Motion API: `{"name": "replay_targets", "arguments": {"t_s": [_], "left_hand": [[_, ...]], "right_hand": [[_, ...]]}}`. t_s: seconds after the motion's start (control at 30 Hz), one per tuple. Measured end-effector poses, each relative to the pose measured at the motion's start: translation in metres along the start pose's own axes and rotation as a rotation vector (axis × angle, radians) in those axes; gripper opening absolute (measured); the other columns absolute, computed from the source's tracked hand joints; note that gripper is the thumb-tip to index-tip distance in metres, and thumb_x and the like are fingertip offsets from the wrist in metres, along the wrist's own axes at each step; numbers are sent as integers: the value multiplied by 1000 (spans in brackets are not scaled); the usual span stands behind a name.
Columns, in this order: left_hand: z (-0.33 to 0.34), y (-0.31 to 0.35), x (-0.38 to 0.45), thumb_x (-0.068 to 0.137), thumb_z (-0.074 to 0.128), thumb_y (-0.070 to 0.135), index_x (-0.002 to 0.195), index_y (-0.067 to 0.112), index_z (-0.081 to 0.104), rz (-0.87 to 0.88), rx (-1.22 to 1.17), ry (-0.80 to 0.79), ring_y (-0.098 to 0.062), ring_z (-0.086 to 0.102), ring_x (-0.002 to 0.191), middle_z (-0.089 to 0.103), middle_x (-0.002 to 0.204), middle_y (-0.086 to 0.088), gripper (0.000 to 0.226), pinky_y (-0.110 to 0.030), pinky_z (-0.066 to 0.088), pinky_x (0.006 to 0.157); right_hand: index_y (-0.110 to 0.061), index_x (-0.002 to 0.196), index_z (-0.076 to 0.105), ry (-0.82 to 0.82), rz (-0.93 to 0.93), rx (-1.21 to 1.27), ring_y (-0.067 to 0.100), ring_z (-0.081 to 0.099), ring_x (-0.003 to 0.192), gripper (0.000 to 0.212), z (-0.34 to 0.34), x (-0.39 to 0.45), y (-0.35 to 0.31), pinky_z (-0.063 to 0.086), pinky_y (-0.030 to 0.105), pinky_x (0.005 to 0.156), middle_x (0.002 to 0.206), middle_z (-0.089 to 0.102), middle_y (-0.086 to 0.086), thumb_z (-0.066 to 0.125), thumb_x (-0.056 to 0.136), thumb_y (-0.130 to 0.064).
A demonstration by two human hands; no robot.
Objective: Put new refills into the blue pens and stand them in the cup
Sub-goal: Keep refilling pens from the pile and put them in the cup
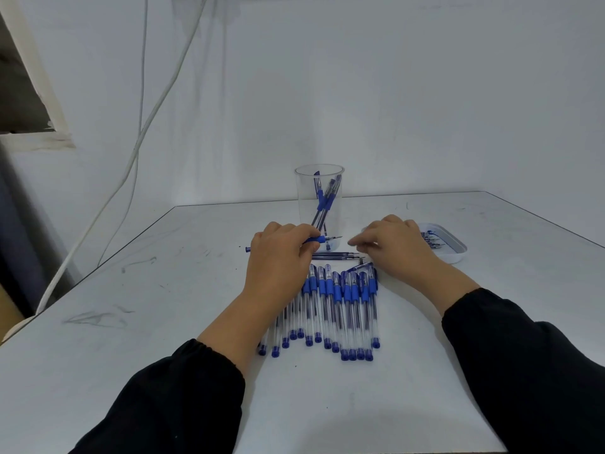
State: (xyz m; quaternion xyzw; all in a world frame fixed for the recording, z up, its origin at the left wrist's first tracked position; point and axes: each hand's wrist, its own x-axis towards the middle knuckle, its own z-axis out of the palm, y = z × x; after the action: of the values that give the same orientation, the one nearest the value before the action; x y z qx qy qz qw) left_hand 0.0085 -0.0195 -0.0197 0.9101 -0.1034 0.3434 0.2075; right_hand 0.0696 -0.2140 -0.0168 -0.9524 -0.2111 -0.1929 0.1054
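A clear plastic cup (304, 194) stands at the middle of the table with a few blue pens leaning inside it. Just in front of it, my left hand (278, 257) grips a blue pen (322, 239) that lies level, tip pointing right. My right hand (396, 247) hovers a little to the right of that tip with its fingertips drawn together; whether they pinch anything is unclear. Thin dark refills (337, 255) lie on the table between my hands. Several capped blue pens (340, 306) lie side by side nearer to me.
A white tray (455, 253) holding small dark refills or tips sits behind my right hand. The white table (163, 322) ends at a wall behind the cup and drops off on the left, where white cables (140, 139) hang down.
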Motion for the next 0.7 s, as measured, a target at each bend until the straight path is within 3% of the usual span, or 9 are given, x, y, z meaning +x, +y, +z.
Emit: {"name": "replay_targets", "arguments": {"t_s": [0.1,0.17,0.23,0.4,0.57,0.7], "left_hand": [[0,1,1,94,52,28,109,28,65,4,6,1,-12,46,96,67,97,9,19,-25,24,83],[0,1,1,94,53,29,109,27,65,9,8,1,-13,47,97,67,98,9,19,-27,26,84],[0,1,0,93,54,29,109,27,65,15,4,0,-14,48,97,67,99,7,20,-28,27,85],[0,0,1,93,55,29,109,27,66,25,37,6,-15,49,98,67,99,7,19,-27,23,84],[-4,-9,5,94,52,30,109,32,65,-49,82,25,-13,47,102,65,99,10,19,-26,17,86],[-9,-17,8,94,52,29,107,33,65,-133,152,61,-16,46,104,65,100,9,19,-32,19,95]], "right_hand": [[-34,118,67,107,32,332,13,49,113,28,-8,-2,-11,31,42,104,105,66,-17,47,98,-40],[-30,112,71,144,-10,464,7,50,105,26,-11,-6,-20,34,43,104,89,58,-29,52,96,-40],[-30,106,73,189,-91,468,7,51,102,22,-9,-7,-24,36,44,100,84,54,-32,60,91,-39],[-29,98,75,245,-146,411,12,54,98,12,-4,-6,-23,34,45,96,88,68,-15,68,88,-29],[-31,96,72,239,-55,352,9,49,104,11,-6,-3,-10,28,35,96,93,64,-19,62,92,-29],[-31,95,72,254,81,274,14,47,105,13,-5,0,3,27,34,89,97,63,-11,59,93,-28]]}}
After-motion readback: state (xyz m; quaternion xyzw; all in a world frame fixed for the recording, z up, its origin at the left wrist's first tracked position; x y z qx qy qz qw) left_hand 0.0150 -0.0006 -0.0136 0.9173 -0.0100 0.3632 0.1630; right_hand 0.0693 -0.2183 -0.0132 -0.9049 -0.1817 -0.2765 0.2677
